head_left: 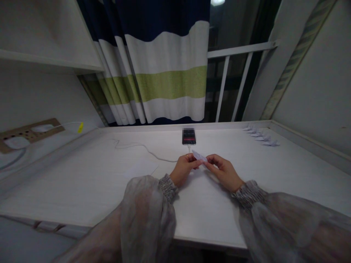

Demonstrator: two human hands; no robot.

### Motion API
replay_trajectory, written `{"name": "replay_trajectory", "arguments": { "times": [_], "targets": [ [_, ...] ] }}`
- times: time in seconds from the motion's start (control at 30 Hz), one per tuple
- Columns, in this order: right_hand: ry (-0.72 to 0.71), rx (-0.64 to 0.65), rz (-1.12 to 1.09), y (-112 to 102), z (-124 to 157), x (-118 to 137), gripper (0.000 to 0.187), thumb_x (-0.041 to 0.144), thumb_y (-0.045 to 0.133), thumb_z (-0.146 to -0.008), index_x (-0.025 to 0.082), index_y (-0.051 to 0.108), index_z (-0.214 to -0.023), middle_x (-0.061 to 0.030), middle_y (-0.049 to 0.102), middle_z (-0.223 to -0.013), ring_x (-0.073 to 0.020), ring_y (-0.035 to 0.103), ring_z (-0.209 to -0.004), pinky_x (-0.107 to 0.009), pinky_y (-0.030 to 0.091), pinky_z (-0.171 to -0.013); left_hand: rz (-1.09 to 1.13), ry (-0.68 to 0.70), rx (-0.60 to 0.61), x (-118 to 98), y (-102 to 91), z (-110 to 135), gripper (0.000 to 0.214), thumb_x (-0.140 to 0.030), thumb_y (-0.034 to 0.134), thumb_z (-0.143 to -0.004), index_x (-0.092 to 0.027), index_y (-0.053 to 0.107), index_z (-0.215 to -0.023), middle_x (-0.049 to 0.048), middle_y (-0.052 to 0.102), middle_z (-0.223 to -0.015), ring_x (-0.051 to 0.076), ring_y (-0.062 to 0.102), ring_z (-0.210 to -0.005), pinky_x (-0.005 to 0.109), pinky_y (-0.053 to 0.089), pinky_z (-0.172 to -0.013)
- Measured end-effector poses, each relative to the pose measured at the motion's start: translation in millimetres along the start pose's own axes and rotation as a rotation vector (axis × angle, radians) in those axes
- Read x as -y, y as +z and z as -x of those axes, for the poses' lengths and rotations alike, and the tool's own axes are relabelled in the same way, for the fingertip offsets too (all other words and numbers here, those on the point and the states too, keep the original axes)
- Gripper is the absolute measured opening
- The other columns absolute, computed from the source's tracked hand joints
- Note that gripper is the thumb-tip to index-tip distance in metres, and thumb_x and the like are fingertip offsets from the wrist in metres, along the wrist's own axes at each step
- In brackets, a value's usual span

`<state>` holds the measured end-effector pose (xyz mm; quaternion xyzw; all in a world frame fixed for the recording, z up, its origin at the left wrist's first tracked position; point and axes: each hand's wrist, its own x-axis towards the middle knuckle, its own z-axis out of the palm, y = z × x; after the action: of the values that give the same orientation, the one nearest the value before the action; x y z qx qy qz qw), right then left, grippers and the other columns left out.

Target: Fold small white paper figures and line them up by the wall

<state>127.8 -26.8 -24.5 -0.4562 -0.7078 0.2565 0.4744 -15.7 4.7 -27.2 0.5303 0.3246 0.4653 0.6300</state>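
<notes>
A small piece of folded white paper point(199, 156) is held a little above the white desk, between my two hands. My left hand point(184, 168) pinches its left side, with a ring on one finger. On the right edge, the thumb and fingertips of my right hand point(223, 171) close on the same paper. The fingers partly cover its lower portion. Several folded white paper pieces point(261, 136) stand in a row at the desk's far right.
Behind my hands lies a phone point(189, 136) with a white cable point(149, 150) running left across the desk point(82, 182). A pale sheet point(141, 168) lies left of my left hand. A power strip point(30, 133) is at the left wall; a curtain point(170, 73) hangs behind.
</notes>
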Motion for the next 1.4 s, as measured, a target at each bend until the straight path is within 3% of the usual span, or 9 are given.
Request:
{"name": "replay_trajectory", "arguments": {
  "times": [0.17, 0.3, 0.4, 0.53, 0.73, 0.87, 0.97, 1.13, 1.4],
  "targets": [
    [-0.018, -0.017, 0.015, 1, 0, -1, 0.013, 0.029, 0.048, -0.076, 0.017, 0.054, -0.077, -0.0011, 0.057, -0.068, -0.0125, 0.053, -0.064, -0.026, 0.044, -0.061, 0.095, -0.002, 0.029, 0, 1.6, 1, 0.023, -0.024, 0.071, -0.053, -0.011, 0.058, -0.068, 0.0006, 0.061, -0.066, 0.009, 0.054, -0.063, 0.024, 0.041, -0.067],
    [-0.073, 0.003, 0.106, -3, -1, -5, 0.012, 0.026, 0.047, -0.077, 0.018, 0.055, -0.078, -0.0021, 0.059, -0.071, -0.0132, 0.054, -0.065, -0.026, 0.044, -0.06, 0.001, 0.021, 0.02, 3, -1.8, 1, 0.026, -0.025, 0.072, -0.052, -0.011, 0.057, -0.067, 0.0008, 0.061, -0.064, 0.01, 0.056, -0.062, 0.026, 0.043, -0.066],
    [-0.206, 0.081, 0.233, -8, -2, -8, 0.013, 0.023, 0.044, -0.078, 0.018, 0.056, -0.077, -0.0037, 0.059, -0.073, -0.0144, 0.055, -0.069, -0.028, 0.045, -0.064, -0.243, 0.083, 0.023, 4, -7.6, 1, 0.024, -0.025, 0.07, -0.054, -0.011, 0.058, -0.068, 0.0011, 0.061, -0.064, 0.011, 0.055, -0.06, 0.025, 0.043, -0.063],
    [-0.341, 0.197, 0.33, -14, -2, -10, 0.014, 0.018, 0.043, -0.078, 0.018, 0.057, -0.078, -0.0058, 0.059, -0.079, -0.0151, 0.055, -0.074, -0.028, 0.045, -0.068, -0.725, 0.325, 0.085, 1, -14.7, 3, 0.013, -0.027, 0.061, -0.065, -0.014, 0.062, -0.069, 0.0033, 0.061, -0.068, 0.012, 0.054, -0.066, 0.025, 0.043, -0.065],
    [-0.368, 0.317, 0.499, -13, 1, -11, 0.016, 0.014, 0.042, -0.077, 0.018, 0.057, -0.08, -0.0065, 0.057, -0.084, -0.0153, 0.054, -0.075, -0.028, 0.045, -0.067, -1.091, 0.49, 0.325, -5, -23.0, 8, 0.023, -0.013, 0.051, -0.067, -0.019, 0.062, -0.087, 0.0048, 0.061, -0.087, 0.016, 0.053, -0.084, 0.029, 0.04, -0.081],
    [-0.371, 0.388, 0.562, -11, 4, -10, 0.018, 0.013, 0.041, -0.076, 0.017, 0.059, -0.078, -0.0068, 0.057, -0.083, -0.0158, 0.054, -0.074, -0.029, 0.045, -0.066, -1.074, 0.439, 0.486, -8, -27.5, 9, 0.038, -0.006, 0.05, -0.059, -0.019, 0.062, -0.093, 0.0046, 0.06, -0.094, 0.017, 0.052, -0.089, 0.03, 0.038, -0.085],
    [-0.374, 0.415, 0.549, -10, 5, -10, 0.019, 0.012, 0.041, -0.076, 0.017, 0.059, -0.078, -0.008, 0.056, -0.083, -0.0172, 0.053, -0.077, -0.031, 0.045, -0.07, -1.062, 0.392, 0.517, -10, -29.3, 8, 0.029, -0.011, 0.054, -0.061, -0.019, 0.065, -0.087, 0.0042, 0.059, -0.095, 0.016, 0.052, -0.087, 0.028, 0.039, -0.082],
    [-0.387, 0.465, 0.499, -12, 6, -10, 0.015, 0.016, 0.046, -0.076, 0.016, 0.06, -0.082, -0.0094, 0.056, -0.088, -0.0197, 0.05, -0.084, -0.036, 0.042, -0.077, -1.037, 0.384, 0.479, -4, -30.8, 5, 0.016, -0.023, 0.054, -0.071, -0.018, 0.068, -0.076, 0.0045, 0.059, -0.086, 0.013, 0.052, -0.079, 0.024, 0.04, -0.075],
    [-0.372, 0.427, 0.497, -9, 5, -10, 0.014, 0.024, 0.05, -0.078, 0.016, 0.061, -0.078, -0.0094, 0.055, -0.082, -0.0202, 0.048, -0.08, -0.035, 0.042, -0.071, -0.836, 0.134, 0.316, 3, -28.4, 0, 0.015, -0.024, 0.057, -0.067, -0.013, 0.063, -0.074, -0.0008, 0.053, -0.06, 0.008, 0.045, -0.056, 0.019, 0.034, -0.051]
  ]
}}
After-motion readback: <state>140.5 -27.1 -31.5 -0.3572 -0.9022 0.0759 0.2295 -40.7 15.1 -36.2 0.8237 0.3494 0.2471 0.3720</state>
